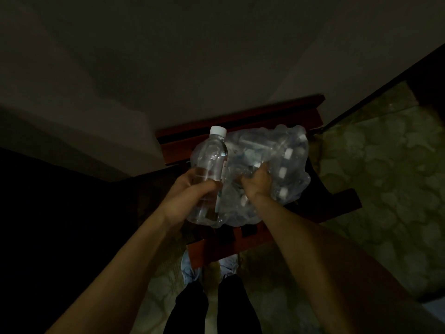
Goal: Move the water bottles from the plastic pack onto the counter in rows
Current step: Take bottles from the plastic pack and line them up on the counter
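Observation:
The scene is dim. A clear plastic pack (272,162) of water bottles lies on a dark red wooden chair (243,116). Several white caps show along the pack's right side. My left hand (190,191) grips a clear water bottle (213,160) with a white cap, held upright above the pack's left edge. My right hand (256,182) reaches into the torn top of the pack, its fingers curled among the wrap and bottles. What those fingers hold is hidden.
A pale wall fills the upper view. A dark surface (60,213) lies to the left of the chair. Patterned floor (385,177) spreads to the right. My legs and pale shoes (190,271) stand just before the chair.

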### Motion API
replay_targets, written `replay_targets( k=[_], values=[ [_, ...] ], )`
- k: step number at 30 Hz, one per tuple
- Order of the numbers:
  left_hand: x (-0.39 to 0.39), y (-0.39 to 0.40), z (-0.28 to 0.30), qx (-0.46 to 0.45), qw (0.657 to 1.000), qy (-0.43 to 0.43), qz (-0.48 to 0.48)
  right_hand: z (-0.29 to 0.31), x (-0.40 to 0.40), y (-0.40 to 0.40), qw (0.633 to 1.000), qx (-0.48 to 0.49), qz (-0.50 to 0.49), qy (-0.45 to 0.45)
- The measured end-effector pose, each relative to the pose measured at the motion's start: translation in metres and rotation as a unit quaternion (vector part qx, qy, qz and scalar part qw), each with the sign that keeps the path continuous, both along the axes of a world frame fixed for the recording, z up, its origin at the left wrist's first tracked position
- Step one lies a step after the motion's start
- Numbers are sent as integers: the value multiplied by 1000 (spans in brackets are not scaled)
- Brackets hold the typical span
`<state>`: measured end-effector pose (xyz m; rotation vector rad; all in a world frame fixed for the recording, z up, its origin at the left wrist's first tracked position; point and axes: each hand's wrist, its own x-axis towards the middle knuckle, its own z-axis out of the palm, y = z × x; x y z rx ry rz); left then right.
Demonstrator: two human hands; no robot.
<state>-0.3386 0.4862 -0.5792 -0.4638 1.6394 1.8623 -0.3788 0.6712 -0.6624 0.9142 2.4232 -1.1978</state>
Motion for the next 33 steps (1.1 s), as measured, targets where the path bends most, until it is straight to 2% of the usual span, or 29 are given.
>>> replay_targets(
  k=[5,11,14,16,20,22,25,30,33],
  values=[
    [0,3,5,-4,1000,-3,4,21,-5,-2,995,62,56,-58],
    [4,11,15,23,999,-23,21,55,-7,12,993,18,57,-98],
    [8,15,21,32,998,-35,27,73,-8,19,989,-78,-8,-124],
    [10,16,25,41,998,-42,39,88,-4,24,971,-155,-44,-174],
    [12,20,38,56,996,-56,47,117,19,29,945,-164,-111,-259],
    [12,20,49,68,995,-53,51,134,29,29,937,-194,-152,-247],
    [9,19,70,70,995,-34,58,162,36,32,932,-254,-188,-179],
    [0,19,109,97,991,-8,95,217,37,23,910,-373,-148,-107],
    [-6,13,134,114,989,27,92,251,35,10,902,-423,-72,-35]
  ],
)
